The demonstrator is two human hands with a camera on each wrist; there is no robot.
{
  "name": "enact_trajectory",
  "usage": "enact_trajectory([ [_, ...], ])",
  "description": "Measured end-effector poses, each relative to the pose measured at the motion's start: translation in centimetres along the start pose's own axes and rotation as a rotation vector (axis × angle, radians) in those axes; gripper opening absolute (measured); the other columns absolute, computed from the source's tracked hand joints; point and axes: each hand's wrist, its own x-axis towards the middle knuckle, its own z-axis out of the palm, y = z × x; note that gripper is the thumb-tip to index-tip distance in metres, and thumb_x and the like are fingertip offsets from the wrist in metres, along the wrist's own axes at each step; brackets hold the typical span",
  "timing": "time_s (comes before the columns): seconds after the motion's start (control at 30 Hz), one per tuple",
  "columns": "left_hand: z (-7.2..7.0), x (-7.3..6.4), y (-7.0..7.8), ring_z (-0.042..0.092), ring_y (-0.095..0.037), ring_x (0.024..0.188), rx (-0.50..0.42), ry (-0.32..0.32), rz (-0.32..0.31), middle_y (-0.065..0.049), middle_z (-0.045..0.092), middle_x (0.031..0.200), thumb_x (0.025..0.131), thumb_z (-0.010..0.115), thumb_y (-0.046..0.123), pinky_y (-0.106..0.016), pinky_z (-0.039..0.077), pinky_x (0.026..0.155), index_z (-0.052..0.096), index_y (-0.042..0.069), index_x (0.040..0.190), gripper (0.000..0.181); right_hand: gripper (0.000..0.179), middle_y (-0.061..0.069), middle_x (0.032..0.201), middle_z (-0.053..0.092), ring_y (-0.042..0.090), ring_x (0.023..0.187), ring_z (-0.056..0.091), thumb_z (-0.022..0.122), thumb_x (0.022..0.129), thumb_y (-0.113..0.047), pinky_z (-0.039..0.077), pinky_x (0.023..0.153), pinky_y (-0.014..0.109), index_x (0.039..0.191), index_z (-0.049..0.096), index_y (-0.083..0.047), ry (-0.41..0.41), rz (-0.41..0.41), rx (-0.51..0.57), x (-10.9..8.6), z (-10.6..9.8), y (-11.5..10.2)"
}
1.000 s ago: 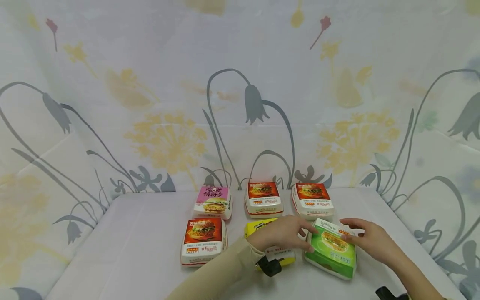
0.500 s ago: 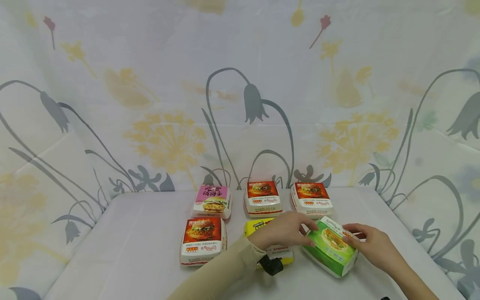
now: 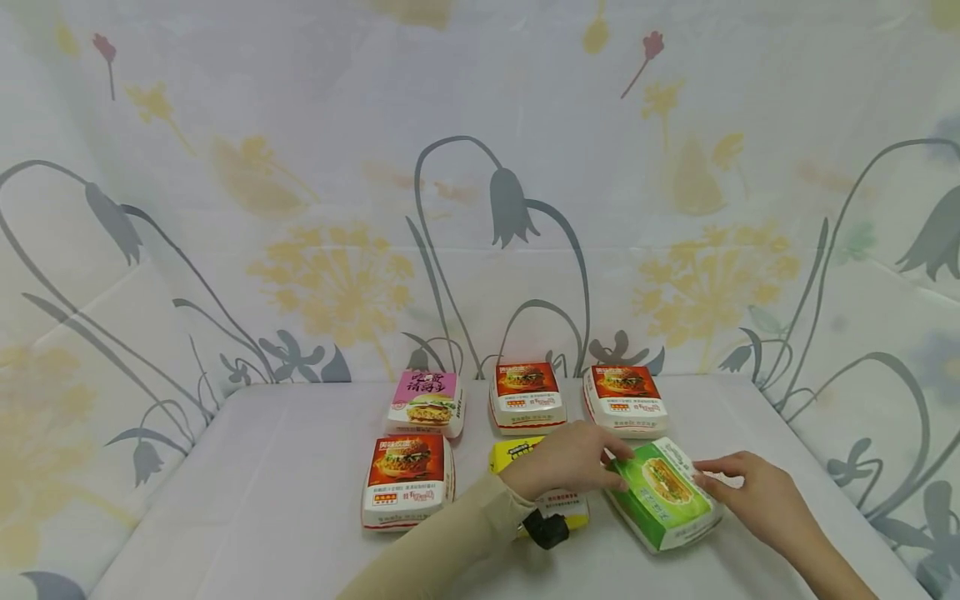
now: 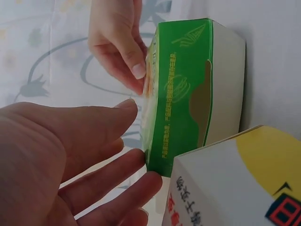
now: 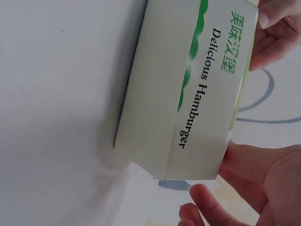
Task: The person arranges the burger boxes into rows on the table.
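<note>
A green-and-white hamburger box [image 3: 667, 493] stands turned at an angle at the right of the front row. My left hand [image 3: 570, 460] is at its left side; in the left wrist view its fingers [image 4: 146, 183] are loosely spread, with fingertips at the box's edge. On the opposite side my right hand [image 3: 753, 492] touches the box's right edge. In the right wrist view its thumb [image 5: 244, 157] meets the upper edge, and the other fingers are below the corner. A yellow-and-white box [image 3: 566, 508] lies partly hidden under my left hand and wrist.
Behind stand a pink burger box [image 3: 426, 402], a red-and-white burger box [image 3: 528, 398] and a similar red-and-white box [image 3: 626, 400]. Another red-and-white burger box [image 3: 408, 482] is at front left. The white table [image 3: 247, 500] meets a flower-patterned curtain [image 3: 480, 208] at the back.
The green box has turned clockwise as seen from above, so its green front faces more to the left. My right hand has shifted slightly right with it; my left hand has hardly moved.
</note>
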Motion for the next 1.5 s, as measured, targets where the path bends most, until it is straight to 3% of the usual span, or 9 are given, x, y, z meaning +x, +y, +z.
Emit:
enact_trajectory([
  [0.2,0.2,0.4,0.0,0.055,0.002,0.101,0.069,-0.003,-0.004,0.023,0.063,0.121,0.084,0.079,0.042,-0.018,0.044,0.085,0.068,0.034,0.128,0.045,0.059,0.027,0.132,0.055,0.047,0.119,0.052,0.081,0.083,-0.031,0.053,0.085,0.055,0.131,0.062,-0.001,-0.06,-0.101,0.12,0.5,0.0,0.8],
  [0.33,0.5,0.7,-0.1,0.052,0.0,0.118,0.07,-0.02,0.007,0.022,0.058,0.131,0.081,0.082,0.045,-0.022,0.042,0.095,0.066,0.034,0.131,0.053,0.068,0.024,0.142,0.05,0.042,0.128,0.046,0.08,0.084,-0.031,0.052,0.09,0.049,0.14,0.054,-0.002,-0.127,-0.156,0.197,0.7,0.3,1.3],
  [0.5,0.8,0.9,0.0,0.048,-0.001,0.125,0.058,-0.039,0.021,0.022,0.056,0.133,0.078,0.084,0.045,-0.024,0.041,0.101,0.065,0.033,0.131,0.058,0.066,0.02,0.144,0.051,-0.006,0.123,0.042,0.078,0.086,-0.029,0.053,0.089,0.033,0.142,0.054,-0.005,-0.2,-0.181,0.275,0.7,0.4,1.6],
  [0.6,0.9,1.0,0.2,0.047,-0.002,0.126,0.079,-0.051,0.024,0.022,0.055,0.135,0.076,0.085,0.046,-0.025,0.04,0.102,0.064,0.034,0.132,0.061,0.062,0.021,0.143,0.051,-0.021,0.114,0.034,0.077,0.087,-0.027,0.053,0.089,0.034,0.141,0.055,-0.005,-0.226,-0.176,0.313,0.7,0.3,1.6],
  [0.8,0.9,1.2,0.2,0.047,-0.001,0.128,0.119,-0.064,0.044,0.021,0.052,0.139,0.076,0.085,0.048,-0.024,0.041,0.1,0.061,0.034,0.135,0.066,0.054,0.02,0.139,0.055,-0.017,0.115,0.039,0.076,0.088,-0.025,0.054,0.087,0.033,0.136,0.06,-0.004,-0.205,-0.203,0.301,0.8,0.3,1.9],
  [1.03,1.1,0.9,-0.1,0.048,0.0,0.124,0.071,-0.027,0.017,0.024,0.056,0.132,0.077,0.086,0.041,-0.025,0.042,0.099,0.063,0.035,0.133,0.061,0.039,0.016,0.129,0.062,-0.009,0.109,0.051,0.074,0.09,-0.02,0.055,0.08,0.025,0.126,0.068,-0.006,-0.166,-0.251,0.255,0.7,0.0,2.2],
  [1.27,1.0,0.6,-0.2,0.058,0.006,0.087,-0.052,-0.002,-0.049,0.021,0.063,0.119,0.081,0.085,0.026,-0.018,0.046,0.08,0.068,0.032,0.127,0.049,0.048,0.007,0.118,0.063,0.0,0.097,0.057,0.078,0.087,-0.026,0.054,0.074,0.025,0.129,0.066,-0.005,-0.219,-0.187,0.234,0.2,-0.4,2.1],
  [1.4,0.9,0.6,-0.1,0.058,0.008,0.08,-0.056,0.01,-0.062,0.02,0.067,0.109,0.083,0.083,0.021,-0.015,0.046,0.073,0.073,0.031,0.12,0.039,0.051,0.003,0.115,0.061,-0.001,0.097,0.054,0.078,0.086,-0.028,0.054,0.074,0.025,0.13,0.066,-0.006,-0.23,-0.18,0.213,-0.2,-0.4,2.2],
  [1.5,0.9,0.6,0.0,0.058,0.008,0.08,-0.021,0.02,-0.064,0.02,0.069,0.104,0.085,0.081,0.019,-0.014,0.045,0.073,0.075,0.031,0.115,0.033,0.048,0.009,0.121,0.062,-0.004,0.102,0.052,0.079,0.085,-0.028,0.055,0.077,0.027,0.127,0.068,-0.007,-0.202,-0.229,0.195,-0.4,-0.2,2.1],
])
